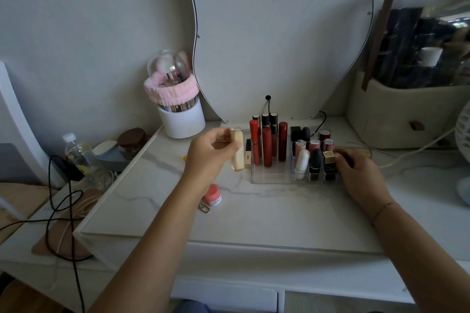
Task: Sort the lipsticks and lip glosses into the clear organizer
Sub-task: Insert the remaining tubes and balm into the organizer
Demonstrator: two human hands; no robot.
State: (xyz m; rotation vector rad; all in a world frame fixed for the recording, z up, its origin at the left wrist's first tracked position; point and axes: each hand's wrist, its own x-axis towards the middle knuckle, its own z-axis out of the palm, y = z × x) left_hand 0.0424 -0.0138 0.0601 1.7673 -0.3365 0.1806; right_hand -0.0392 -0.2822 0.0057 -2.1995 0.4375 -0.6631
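Two hands – left hand [211, 150] pinches one cream tube [238, 152] beside organizer [270, 177]; right hand [361, 173] curled there, grip unclear; three red glosses [267, 146] inside.

We see a table [254, 223] patterned as white marble with thin grey veins. The organizer [270, 176] is clear; its glosses [267, 146] are deep red, the rounded lipstick [301, 161] white, the bullet lipstick [315, 162] black, the square lipstick [330, 169] black with a gold top. We note a pale cream tube [237, 150], a coral-pink jar [212, 194] with a white label, a soft pink headband [170, 91] over a white brush holder [184, 123], and a dark brown lid [132, 136].
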